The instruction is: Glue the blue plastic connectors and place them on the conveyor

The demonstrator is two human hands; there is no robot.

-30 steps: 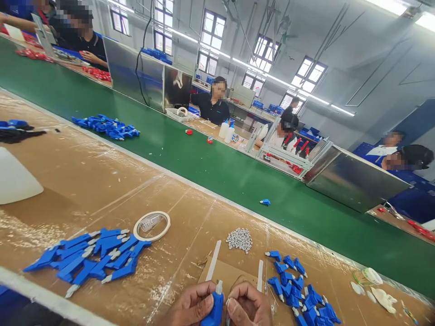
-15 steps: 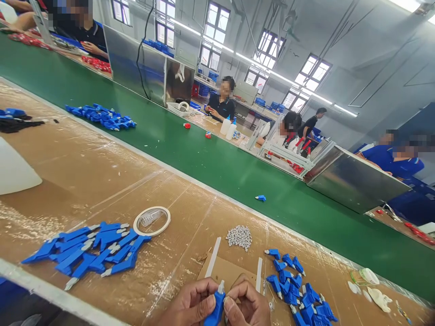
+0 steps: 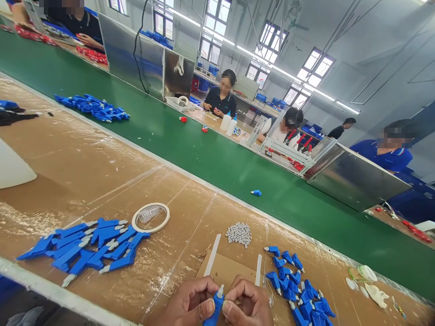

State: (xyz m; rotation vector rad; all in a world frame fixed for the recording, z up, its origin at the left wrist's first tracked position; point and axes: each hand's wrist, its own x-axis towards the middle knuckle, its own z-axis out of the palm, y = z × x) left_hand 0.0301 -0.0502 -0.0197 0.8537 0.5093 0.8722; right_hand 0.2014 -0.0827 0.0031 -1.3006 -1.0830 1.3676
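Note:
My left hand [image 3: 195, 302] is closed around a blue plastic part with a pale grey tip [image 3: 215, 308], held upright at the bottom middle. My right hand [image 3: 245, 301] is closed too, thumb and forefinger pinched against the right side of that part. Whatever lies between those right fingertips is hidden. Just beyond both hands is a cardboard sheet [image 3: 231, 270] with white strips along its sides. A heap of small grey pieces [image 3: 239, 234] sits behind it. Similar blue parts [image 3: 86, 246] lie piled to the left, and shorter-looking blue parts [image 3: 299, 285] are piled to the right.
A tape roll [image 3: 134, 222] touches the left pile. Tiny brownish pieces [image 3: 203, 253] lie beside the cardboard. Far right are a tipped clear cup [image 3: 363, 273] and a crumpled white item [image 3: 376, 295]. A green belt [image 3: 204, 156] carries blue and red parts; co-workers sit beyond it.
The parts on the green belt have shifted a little left. My hands stay at the blue part with hardly any movement. A person in the background has walked right.

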